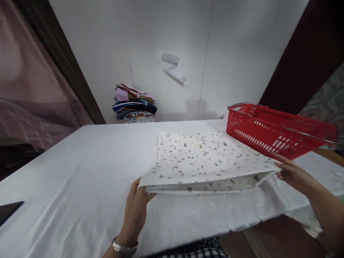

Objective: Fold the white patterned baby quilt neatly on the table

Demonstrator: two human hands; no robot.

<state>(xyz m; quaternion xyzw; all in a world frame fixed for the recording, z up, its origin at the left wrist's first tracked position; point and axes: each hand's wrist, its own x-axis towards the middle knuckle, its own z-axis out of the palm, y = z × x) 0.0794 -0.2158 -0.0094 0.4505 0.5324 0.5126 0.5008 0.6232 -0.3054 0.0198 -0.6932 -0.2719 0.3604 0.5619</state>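
A white cloth with small printed motifs (193, 154), folded in layers, lies across the table with its near edge lifted. My left hand (137, 204) pinches the near left corner, thumb below and fingers above. At the near right corner, my right hand (294, 173) grips the same cloth between thumb and fingers. Between the two hands the layers gape a little, and the printed inner side shows. The cloth's far part rests flat on the white table cover.
A red plastic basket (268, 129) with metal handles stands at the back right, close to the cloth. Several folded clothes (134, 104) are stacked beyond the table's far edge. A white-covered table (80, 172) spreads left, with a dark flat object (9, 211) at its left edge.
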